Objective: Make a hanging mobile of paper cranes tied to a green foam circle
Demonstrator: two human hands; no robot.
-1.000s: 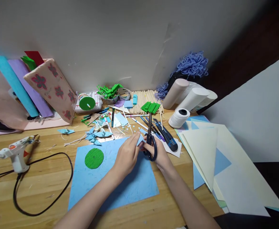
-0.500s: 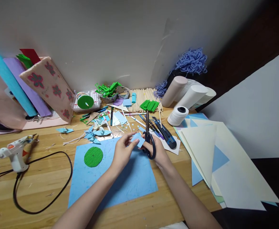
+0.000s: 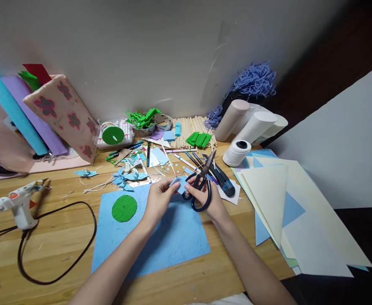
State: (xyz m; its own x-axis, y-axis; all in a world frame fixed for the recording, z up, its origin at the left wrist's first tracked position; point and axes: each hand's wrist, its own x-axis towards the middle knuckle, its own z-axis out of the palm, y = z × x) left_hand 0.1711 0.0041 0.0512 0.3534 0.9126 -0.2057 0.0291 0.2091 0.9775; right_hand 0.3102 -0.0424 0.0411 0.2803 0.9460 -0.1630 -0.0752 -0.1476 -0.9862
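The left hand pinched a small blue paper piece; the right hand gripped black scissors just right of it.

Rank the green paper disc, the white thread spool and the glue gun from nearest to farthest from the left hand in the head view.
1. Green paper disc: on the blue sheet, just left of the left hand.
2. White thread spool: off to the right, beyond the right hand, by the pale paper sheets.
3. Glue gun: far left on the wooden table.
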